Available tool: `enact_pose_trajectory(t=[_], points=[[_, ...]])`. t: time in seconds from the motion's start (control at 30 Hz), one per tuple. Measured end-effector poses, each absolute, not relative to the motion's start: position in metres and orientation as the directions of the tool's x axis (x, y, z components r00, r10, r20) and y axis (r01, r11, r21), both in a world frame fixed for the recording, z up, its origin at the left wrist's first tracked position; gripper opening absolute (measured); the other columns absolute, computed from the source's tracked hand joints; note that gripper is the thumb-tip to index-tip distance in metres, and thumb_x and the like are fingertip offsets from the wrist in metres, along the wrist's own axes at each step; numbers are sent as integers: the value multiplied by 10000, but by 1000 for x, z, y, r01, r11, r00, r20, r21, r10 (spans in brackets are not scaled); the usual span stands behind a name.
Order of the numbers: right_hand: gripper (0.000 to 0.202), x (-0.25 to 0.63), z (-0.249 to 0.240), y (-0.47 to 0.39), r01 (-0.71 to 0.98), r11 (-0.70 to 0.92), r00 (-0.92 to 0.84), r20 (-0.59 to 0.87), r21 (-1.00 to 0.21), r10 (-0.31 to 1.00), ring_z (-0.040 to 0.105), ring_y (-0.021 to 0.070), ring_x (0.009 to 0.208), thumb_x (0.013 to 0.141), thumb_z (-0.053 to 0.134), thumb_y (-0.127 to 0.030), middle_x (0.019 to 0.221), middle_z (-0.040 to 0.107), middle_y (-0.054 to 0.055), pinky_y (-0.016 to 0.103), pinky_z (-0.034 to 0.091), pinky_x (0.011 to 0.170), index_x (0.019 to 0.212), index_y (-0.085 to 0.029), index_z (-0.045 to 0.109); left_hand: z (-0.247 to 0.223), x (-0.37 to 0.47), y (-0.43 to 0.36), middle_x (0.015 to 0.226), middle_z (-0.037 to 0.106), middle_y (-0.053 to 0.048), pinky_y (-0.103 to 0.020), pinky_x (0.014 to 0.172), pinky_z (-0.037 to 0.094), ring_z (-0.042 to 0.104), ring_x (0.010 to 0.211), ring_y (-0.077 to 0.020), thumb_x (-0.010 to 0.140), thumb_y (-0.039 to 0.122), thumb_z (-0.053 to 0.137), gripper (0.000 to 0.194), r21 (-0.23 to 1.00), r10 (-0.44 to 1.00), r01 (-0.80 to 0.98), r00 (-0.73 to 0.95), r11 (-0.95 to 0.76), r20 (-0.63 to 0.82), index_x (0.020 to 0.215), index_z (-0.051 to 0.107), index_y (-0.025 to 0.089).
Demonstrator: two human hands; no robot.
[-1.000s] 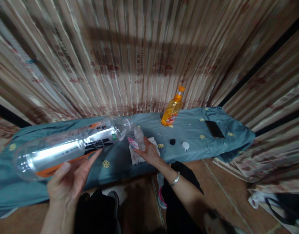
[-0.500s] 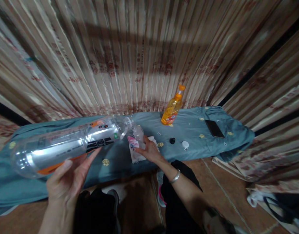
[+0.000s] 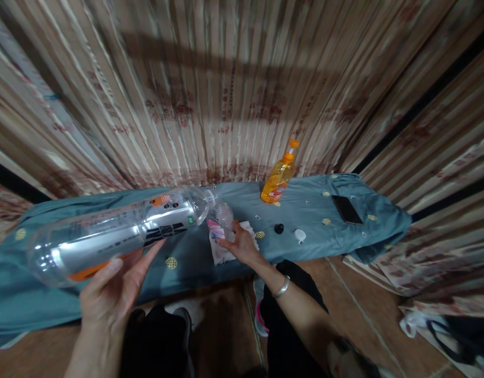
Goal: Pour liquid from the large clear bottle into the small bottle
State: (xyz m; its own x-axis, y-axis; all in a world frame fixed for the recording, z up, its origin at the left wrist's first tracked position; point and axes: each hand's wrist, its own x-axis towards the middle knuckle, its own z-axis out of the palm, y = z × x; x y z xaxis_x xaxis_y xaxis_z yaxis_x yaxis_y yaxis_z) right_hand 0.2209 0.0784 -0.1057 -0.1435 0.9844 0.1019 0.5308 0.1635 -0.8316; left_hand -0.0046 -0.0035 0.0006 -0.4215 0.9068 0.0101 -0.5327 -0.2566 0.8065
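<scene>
My left hand (image 3: 115,281) grips a large clear plastic bottle (image 3: 107,239) with a silver and orange label. That bottle lies nearly level in the air, its neck pointing right. My right hand (image 3: 242,242) is closed around a small clear bottle (image 3: 222,220) with a pink label, tilted a little and standing on a white cloth (image 3: 225,255). The large bottle's mouth is at the small bottle's top; whether they touch I cannot tell. Any liquid passing between them is too faint to make out.
A bottle of orange liquid (image 3: 277,184) with an orange pump top stands near the curtain (image 3: 226,105). A black cap (image 3: 278,228), a white cap (image 3: 300,234) and a dark phone (image 3: 347,209) lie on the teal patterned cover (image 3: 316,210). My feet are below its front edge.
My left hand has shifted the large bottle slightly right, its neck now a bit further over the small bottle. My right hand and the small bottle have barely moved.
</scene>
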Motion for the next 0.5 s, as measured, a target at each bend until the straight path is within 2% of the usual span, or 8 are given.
enact_pose_trajectory(t=[0.5], points=[[440,219,-109,75,538,131,-121,77,-833,990,658,235,869,766,728,-402,950,693,61,323,494,750,1103,-184,548,1,-4,-3,1244,688,6,-680,1082,312,315,1430,-379,549,176,776,394,811,908,-535,-420,-238,-11,927,728,275]])
